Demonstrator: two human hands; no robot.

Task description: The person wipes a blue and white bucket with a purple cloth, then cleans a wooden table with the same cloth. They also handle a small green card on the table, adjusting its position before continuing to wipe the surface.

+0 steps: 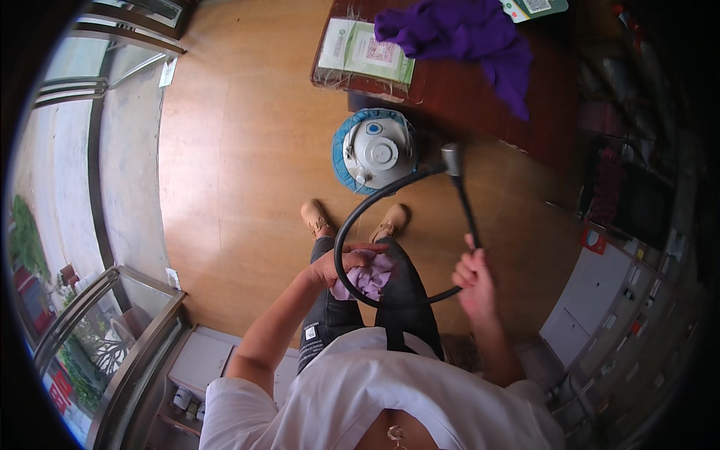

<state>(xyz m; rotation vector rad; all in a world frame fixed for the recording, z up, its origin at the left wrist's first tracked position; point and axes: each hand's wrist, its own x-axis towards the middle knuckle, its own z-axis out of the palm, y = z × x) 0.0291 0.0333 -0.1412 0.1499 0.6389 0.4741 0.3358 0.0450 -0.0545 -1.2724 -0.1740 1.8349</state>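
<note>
My left hand (350, 262) has a crumpled light purple cloth (369, 275) in its grasp, just above my thighs. In my right hand (473, 274) is a looped black bicycle cable lock (349, 225), whose metal lock head (451, 160) points away from me. The loop passes in front of the cloth and my left wrist. On the floor beyond my feet stands a round white lidded container (383, 147) with a blue fabric rim, close to the desk.
A dark red wooden desk (455, 84) bears a purple cloth (455, 34) and taped printed cards (368, 50). Open glass doors (112, 326) with metal frames stand at the left. A white cabinet (588, 295) and shelves are at the right.
</note>
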